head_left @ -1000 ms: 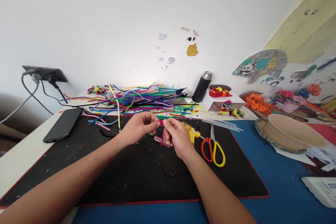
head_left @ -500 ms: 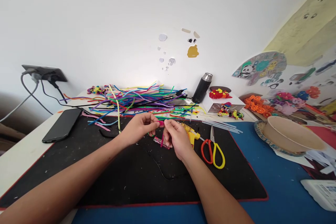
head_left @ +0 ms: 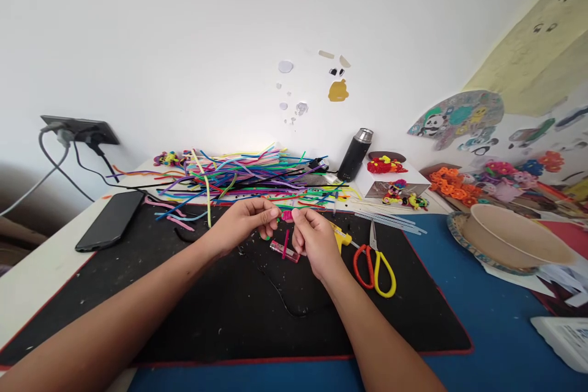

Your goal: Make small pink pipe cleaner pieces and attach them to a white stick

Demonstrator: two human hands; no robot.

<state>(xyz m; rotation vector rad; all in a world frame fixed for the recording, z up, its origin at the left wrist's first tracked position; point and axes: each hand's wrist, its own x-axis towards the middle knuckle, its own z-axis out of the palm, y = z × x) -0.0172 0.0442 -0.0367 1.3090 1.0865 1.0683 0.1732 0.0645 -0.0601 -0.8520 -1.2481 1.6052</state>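
Note:
A small piece of magenta pipe cleaner, wound in tight turns, sits between my two hands above the black mat. The thumb and forefinger of my right hand pinch its right side, and the other fingers curl under. At its left, my left hand has thumb and forefinger pressed together at the end of the piece, where a bit of green shows. A straight magenta tail hangs below, over a pink clear lighter lying on the mat. Beside the right hand, a yellow glue gun is partly hidden.
Scissors with red and yellow handles lie right of my right hand. A heap of pipe cleaners runs along the wall, beside a black flask. A phone rests at the left, a bowl at the right.
My right hand has shifted slightly right, widening the gap between the hands, so more of the wound magenta piece shows. The left hand keeps nearly the same place.

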